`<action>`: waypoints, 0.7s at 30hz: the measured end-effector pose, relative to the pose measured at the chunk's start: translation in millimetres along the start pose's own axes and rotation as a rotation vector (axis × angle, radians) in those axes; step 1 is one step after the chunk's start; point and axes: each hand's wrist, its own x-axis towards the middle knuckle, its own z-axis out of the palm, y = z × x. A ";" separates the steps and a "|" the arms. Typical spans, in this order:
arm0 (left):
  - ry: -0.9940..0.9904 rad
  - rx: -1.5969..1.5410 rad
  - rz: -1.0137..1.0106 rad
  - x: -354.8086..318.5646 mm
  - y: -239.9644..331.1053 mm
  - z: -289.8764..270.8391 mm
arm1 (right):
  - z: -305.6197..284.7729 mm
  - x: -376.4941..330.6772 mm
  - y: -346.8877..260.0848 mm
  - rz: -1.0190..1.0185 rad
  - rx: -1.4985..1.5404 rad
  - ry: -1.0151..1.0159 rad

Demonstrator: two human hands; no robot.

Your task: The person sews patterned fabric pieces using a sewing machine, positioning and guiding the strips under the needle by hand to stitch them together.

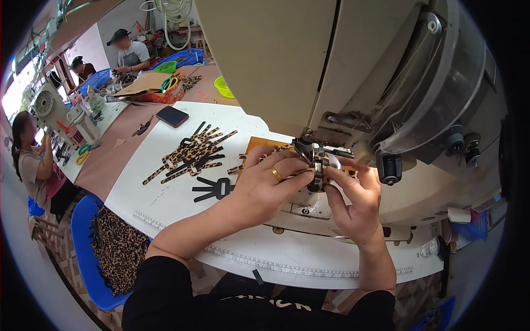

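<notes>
My left hand (270, 185), with a gold ring on one finger, is closed at the presser foot (318, 172) of a large beige sewing machine (265, 60). From the other side, my right hand (356, 201) pinches with thumb and forefinger. Between them is a small leopard-print strap piece (332, 172), mostly hidden by the fingers and the foot. Behind my left hand, more leopard-print straps lie on an orange-brown board (258, 142). Left of that hand are a loose pile of leopard-print straps (199, 151) and a black piece with several strips (221, 187).
A blue basin (79, 234) full of leopard-print pieces stands below the white table (132, 182). A phone (172, 116) and dark thread snips (143, 126) lie farther left. Beyond are green-handled scissors (169, 84), baskets and a seated co-worker (132, 52). Another person sits at the far left (36, 165).
</notes>
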 end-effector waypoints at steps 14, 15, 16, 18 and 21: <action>-0.001 -0.060 -0.037 -3.2 -20.9 3.2 | 1.7 0.3 -1.6 0.050 0.024 -0.093; 0.001 -0.057 -0.037 -3.2 -20.7 2.6 | 1.8 -0.6 -1.8 0.047 0.025 -0.092; 0.035 -0.049 -0.060 -2.1 -20.1 3.0 | 2.7 -2.2 -0.7 0.100 0.069 -0.066; 0.070 -0.040 -0.084 0.3 -15.8 2.2 | 2.7 -3.8 0.1 0.137 0.124 -0.037; 0.089 0.007 -0.237 3.7 -9.8 0.8 | -2.5 -4.5 -13.7 0.249 0.245 -0.077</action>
